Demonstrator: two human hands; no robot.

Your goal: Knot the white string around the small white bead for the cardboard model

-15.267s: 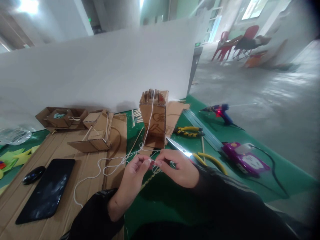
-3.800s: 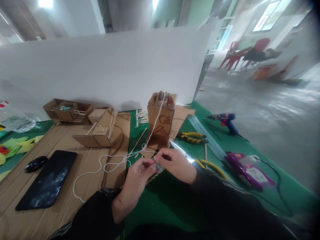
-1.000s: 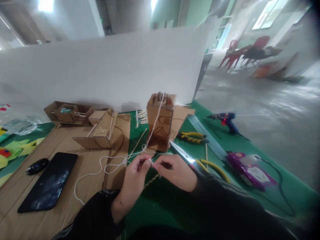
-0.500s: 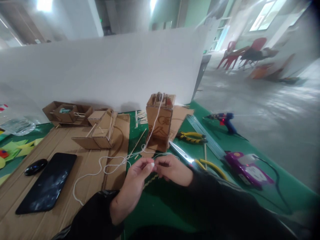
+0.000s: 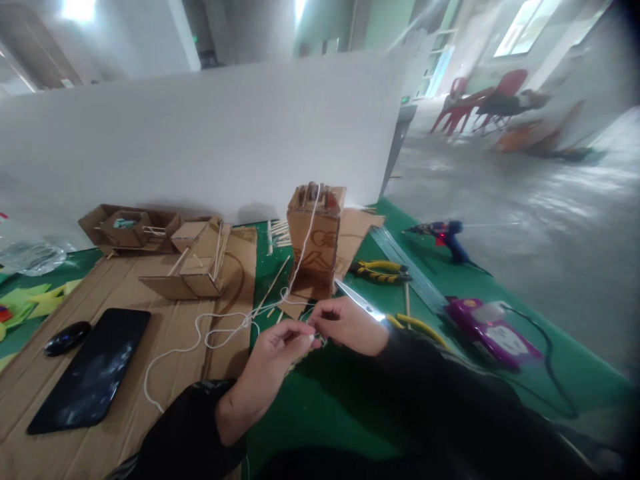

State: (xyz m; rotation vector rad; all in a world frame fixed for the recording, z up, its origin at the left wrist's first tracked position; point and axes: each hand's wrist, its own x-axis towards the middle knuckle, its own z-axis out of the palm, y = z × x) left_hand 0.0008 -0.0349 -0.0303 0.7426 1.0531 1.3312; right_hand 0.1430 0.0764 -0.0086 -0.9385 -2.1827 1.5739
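Note:
White string [image 5: 227, 315] lies in loose loops on the table and runs up over the top of an upright cardboard tower [image 5: 315, 243]. My left hand [image 5: 273, 357] pinches a small white bit of it between thumb and forefinger. Close beside it, my right hand [image 5: 353, 327] has its fingertips pressed together, with a thin loop of string hanging just below them. The fingers partly hide where the string passes. Scissors [image 5: 363, 300] with yellow handles lie behind my right wrist, partly covered by the sleeve.
Pliers [image 5: 380, 271], a glue gun [image 5: 445, 237], clear glue sticks [image 5: 410, 270] and a purple power strip [image 5: 493, 333] lie to the right. At left are a phone [image 5: 93, 370], a mouse [image 5: 67, 338] and cardboard assemblies [image 5: 195, 263] on a cardboard sheet [image 5: 165, 333]. A white panel [image 5: 215, 140] stands behind.
My fingertips have shifted slightly; a small loop of string now shows beneath my right fingers. The whole view has drifted a little, and the tower stands as before.

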